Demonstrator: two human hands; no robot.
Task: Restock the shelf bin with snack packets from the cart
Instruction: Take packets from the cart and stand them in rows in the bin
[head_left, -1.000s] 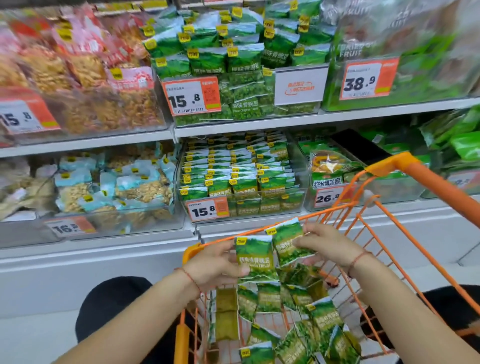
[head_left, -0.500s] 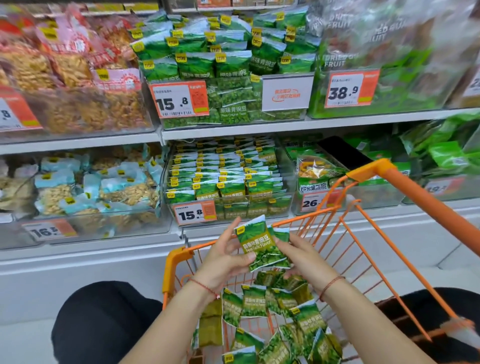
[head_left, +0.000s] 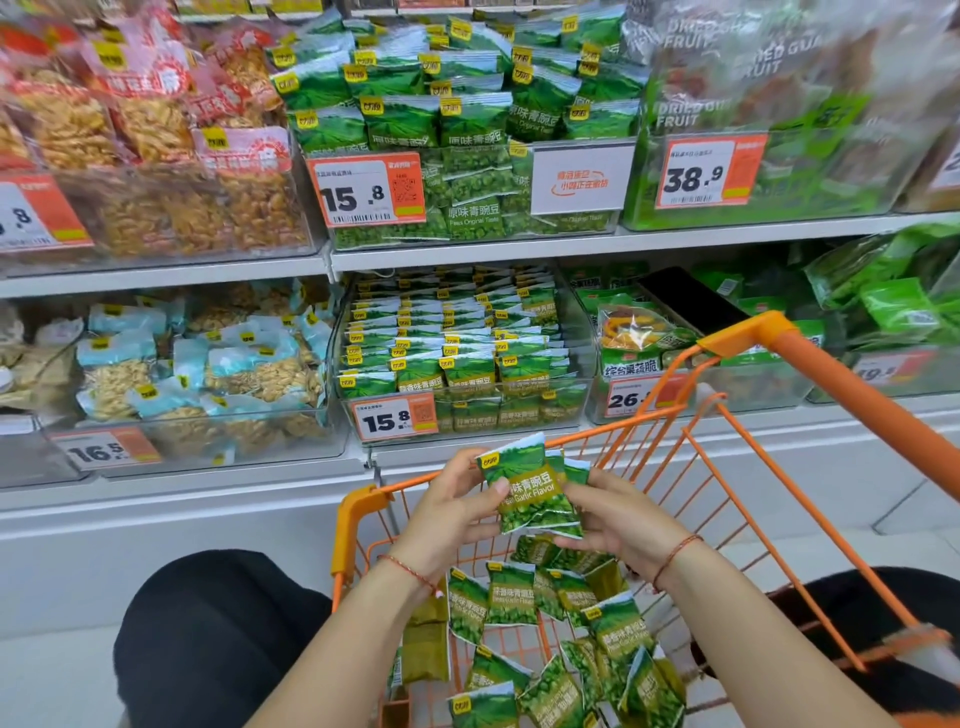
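There is only one view, from the camera on my head. It looks forward and down, with wide angle. My hands and the orange cart are close below it, the shelf bin is near in front, and the upper shelves bend at the edges.

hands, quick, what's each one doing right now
Left hand: grips the stack of green pea packets, thumb on the front.
Right hand: holds the same stack from the other side.
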